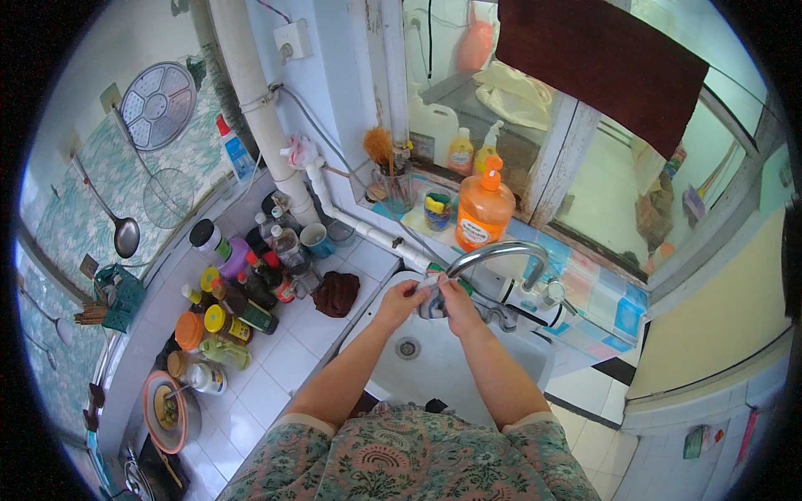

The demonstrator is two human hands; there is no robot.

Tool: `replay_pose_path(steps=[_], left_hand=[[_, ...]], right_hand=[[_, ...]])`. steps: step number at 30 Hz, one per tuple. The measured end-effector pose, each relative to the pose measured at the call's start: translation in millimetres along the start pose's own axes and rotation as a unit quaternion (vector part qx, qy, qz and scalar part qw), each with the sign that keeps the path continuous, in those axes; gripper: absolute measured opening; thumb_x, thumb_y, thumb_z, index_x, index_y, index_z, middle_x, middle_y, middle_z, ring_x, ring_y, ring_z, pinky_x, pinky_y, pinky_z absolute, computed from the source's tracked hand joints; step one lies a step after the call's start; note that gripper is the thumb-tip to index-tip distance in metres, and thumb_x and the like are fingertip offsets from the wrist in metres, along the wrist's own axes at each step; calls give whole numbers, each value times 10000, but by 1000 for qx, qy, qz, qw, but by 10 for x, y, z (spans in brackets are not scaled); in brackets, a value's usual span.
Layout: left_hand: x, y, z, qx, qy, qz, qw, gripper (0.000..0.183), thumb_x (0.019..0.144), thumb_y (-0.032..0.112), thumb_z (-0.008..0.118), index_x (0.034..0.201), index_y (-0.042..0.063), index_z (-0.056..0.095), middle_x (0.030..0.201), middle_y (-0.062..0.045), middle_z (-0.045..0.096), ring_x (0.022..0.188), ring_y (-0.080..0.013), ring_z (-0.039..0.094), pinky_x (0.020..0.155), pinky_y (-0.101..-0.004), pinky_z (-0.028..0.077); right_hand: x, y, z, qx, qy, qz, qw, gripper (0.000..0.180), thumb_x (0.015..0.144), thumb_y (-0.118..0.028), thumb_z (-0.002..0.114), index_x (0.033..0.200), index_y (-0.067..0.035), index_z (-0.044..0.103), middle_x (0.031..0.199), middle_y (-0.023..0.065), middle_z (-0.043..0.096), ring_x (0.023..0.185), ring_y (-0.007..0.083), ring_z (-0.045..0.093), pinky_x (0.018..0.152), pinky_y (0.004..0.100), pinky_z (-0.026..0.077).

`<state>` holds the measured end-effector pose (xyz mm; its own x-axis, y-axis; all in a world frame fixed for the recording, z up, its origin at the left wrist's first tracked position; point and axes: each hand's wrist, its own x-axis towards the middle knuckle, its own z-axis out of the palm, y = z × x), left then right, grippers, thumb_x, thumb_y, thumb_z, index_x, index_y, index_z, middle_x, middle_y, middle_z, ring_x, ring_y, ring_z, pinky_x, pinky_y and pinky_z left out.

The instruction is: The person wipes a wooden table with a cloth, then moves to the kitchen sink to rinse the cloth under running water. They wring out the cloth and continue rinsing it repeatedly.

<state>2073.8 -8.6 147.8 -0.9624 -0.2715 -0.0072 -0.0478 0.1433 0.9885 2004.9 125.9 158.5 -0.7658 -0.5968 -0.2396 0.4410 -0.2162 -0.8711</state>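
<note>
My left hand (400,305) and my right hand (462,310) are close together over the back rim of a white sink (432,369). Between them they pinch a small light cloth with dark patches (431,307); its lower part hangs down. A curved chrome faucet (501,249) arches just behind and to the right of my hands. Something green shows behind my fingers, too covered to identify. The round drain (408,349) lies in the basin nearer to me, left of centre. Whether water is running cannot be told.
A dark red cloth (336,294) lies on the tiled counter left of the sink. Beyond it stand several bottles and jars (229,322). On the sill are an orange pump bottle (484,210), a sponge in a cup (437,210) and a glass jar (396,188) holding a brush.
</note>
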Motion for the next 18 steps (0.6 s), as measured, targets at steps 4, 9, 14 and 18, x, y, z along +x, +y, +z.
replay_pose_path(steps=[4, 9, 14, 18], left_hand=[[-39, 252, 44, -24, 78, -4, 997, 234, 788, 257, 606, 793, 24, 578, 669, 13, 516, 638, -63, 427, 567, -218, 351], [-24, 307, 73, 3, 132, -11, 991, 208, 801, 244, 589, 814, 36, 592, 693, 18, 536, 659, -59, 464, 592, -204, 376], [-67, 449, 65, -167, 91, -76, 979, 173, 836, 231, 548, 880, 66, 571, 749, 2, 555, 682, -86, 516, 624, -220, 426], [-87, 488, 105, -372, 18, -150, 916, 145, 869, 209, 493, 953, 90, 491, 825, -33, 563, 704, -127, 552, 617, -265, 472]], right_hand=[[-62, -20, -72, -175, 61, -82, 979, 241, 878, -264, 478, 904, -45, 573, 764, -9, 532, 671, 73, 451, 597, 230, 376], [-92, -35, -127, -207, 74, -85, 972, 217, 867, -242, 496, 859, -46, 589, 736, -15, 531, 665, 68, 451, 568, 215, 366], [48, 146, -386, -24, 84, -20, 996, 282, 858, -322, 507, 1002, -85, 561, 824, 3, 553, 730, 107, 509, 626, 234, 418], [-111, 245, -273, 127, 65, 165, 976, 503, 834, -497, 458, 1180, -132, 449, 1055, 47, 531, 923, 201, 526, 766, 375, 446]])
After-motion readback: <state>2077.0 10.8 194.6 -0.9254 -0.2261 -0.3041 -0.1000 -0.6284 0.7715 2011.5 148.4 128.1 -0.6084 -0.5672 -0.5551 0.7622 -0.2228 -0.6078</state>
